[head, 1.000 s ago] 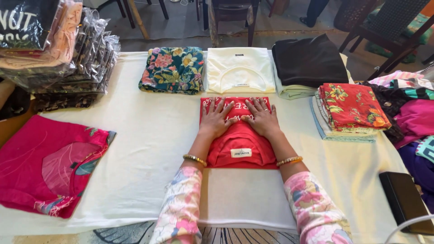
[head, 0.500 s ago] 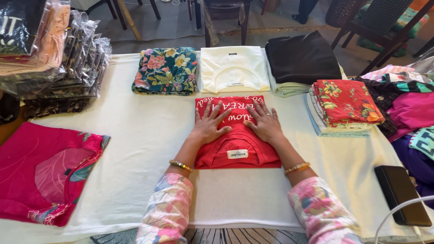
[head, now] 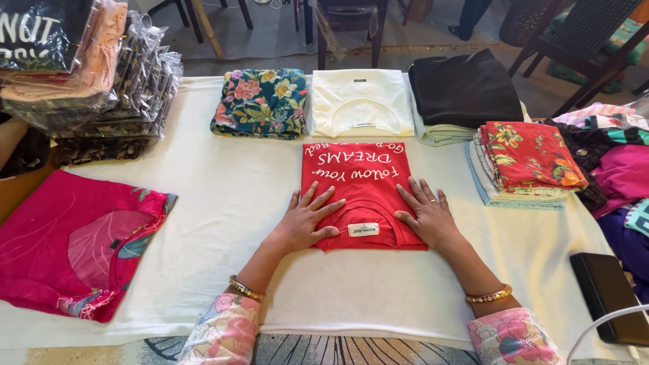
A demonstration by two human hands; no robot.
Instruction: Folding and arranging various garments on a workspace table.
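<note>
Both hands, left hand (head: 305, 222) and right hand (head: 427, 216), press fingers flat and spread, gripping nothing, on the folded red t-shirt (head: 362, 192) on the bench (head: 223, 196); smoothing stage, seemingly near done.

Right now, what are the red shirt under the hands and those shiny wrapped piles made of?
The red T-shirt looks like soft matte cotton knit: it folds flat, with white print on it. The wrapped piles look like clear glossy plastic bags; they glint and crinkle over folded clothes. The bangles look like shiny gold-coloured metal.
</note>
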